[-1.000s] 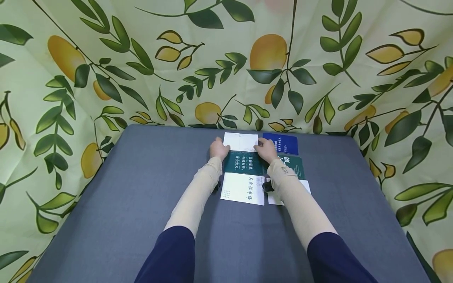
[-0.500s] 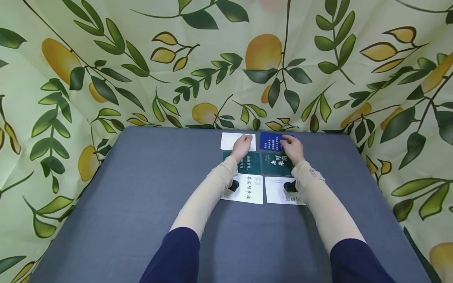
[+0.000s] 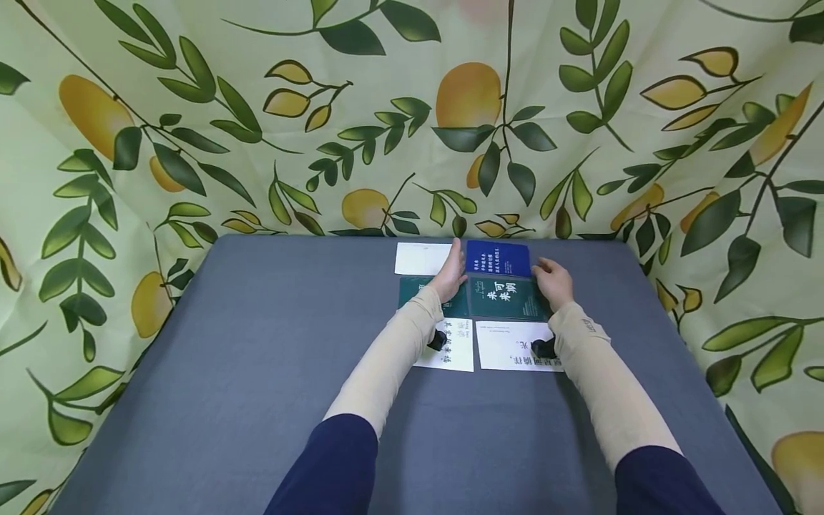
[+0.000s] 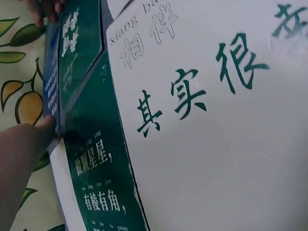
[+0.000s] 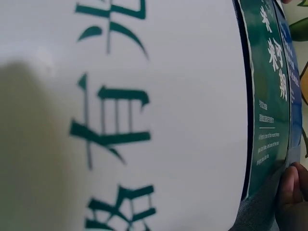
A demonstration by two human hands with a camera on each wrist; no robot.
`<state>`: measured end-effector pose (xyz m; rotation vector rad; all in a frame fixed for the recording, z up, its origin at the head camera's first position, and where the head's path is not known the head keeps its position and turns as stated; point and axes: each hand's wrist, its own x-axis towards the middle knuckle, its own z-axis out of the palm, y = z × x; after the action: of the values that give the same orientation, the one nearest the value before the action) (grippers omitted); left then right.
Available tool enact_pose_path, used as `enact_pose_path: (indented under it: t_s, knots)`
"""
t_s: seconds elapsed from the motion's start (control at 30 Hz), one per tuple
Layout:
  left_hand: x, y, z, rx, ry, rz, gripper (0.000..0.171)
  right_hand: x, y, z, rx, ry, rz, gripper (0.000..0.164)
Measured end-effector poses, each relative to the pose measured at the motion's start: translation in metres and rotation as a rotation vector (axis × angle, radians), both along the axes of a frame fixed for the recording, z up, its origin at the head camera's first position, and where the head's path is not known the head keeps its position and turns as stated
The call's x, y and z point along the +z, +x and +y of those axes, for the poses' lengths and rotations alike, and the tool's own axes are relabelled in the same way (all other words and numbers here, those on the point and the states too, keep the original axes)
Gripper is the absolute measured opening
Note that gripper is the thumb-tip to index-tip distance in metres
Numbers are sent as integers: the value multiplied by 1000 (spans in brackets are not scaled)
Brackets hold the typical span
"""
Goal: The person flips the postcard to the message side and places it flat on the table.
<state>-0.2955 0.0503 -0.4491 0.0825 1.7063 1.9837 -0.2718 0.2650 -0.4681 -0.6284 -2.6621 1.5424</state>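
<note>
Cards lie in two columns on the grey table. My left hand [image 3: 450,274] has its fingers extended at the left edge of the blue card [image 3: 498,258], over part of the left green card [image 3: 412,287]. In the left wrist view a fingertip [image 4: 46,124] touches the blue card's corner. At the blue card's right edge, my right hand [image 3: 555,281] is curled, and its fingertips [image 5: 288,179] grip that edge in the right wrist view. Just below lies the right green card [image 3: 505,299] with white lettering.
A white card [image 3: 418,259] lies at the upper left. Nearest me are the lower left white card [image 3: 458,357] and the lower right white card [image 3: 505,343], both lettered. The grey table [image 3: 290,343] meets a leaf-and-fruit patterned cloth [image 3: 386,129] behind it.
Both hands have moved right, from the sides of the upper left white card to the sides of the blue card. The cards keep their layout while the head view shifts slightly.
</note>
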Motion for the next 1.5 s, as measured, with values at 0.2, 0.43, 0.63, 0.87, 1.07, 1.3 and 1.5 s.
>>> enact_pose_path:
  t_s: [0.2, 0.43, 0.63, 0.87, 1.07, 1.3, 1.5]
  knots:
    - [-1, -1, -1, 12, 26, -46, 73, -1, 0, -2, -18, -14, 5, 48]
    - [-2, -3, 3, 45, 88, -107, 75, 3, -1, -4, -81, -56, 8, 47]
    - [2, -4, 7, 95, 132, -137, 75, 3, -3, -2, -103, -94, 5, 46]
    - [9, -3, 7, 136, 125, -133, 72, 3, -3, -4, -145, -145, 8, 45]
    - [16, -2, 6, 98, 11, -54, 73, 10, -3, -11, -148, -180, 63, 48]
    - [22, 3, 4, 109, -265, 80, 76, 17, -3, -23, -131, -186, 121, 60]
    - [19, 2, 3, 129, -316, 160, 73, 20, -4, -29, -133, -196, 180, 70]
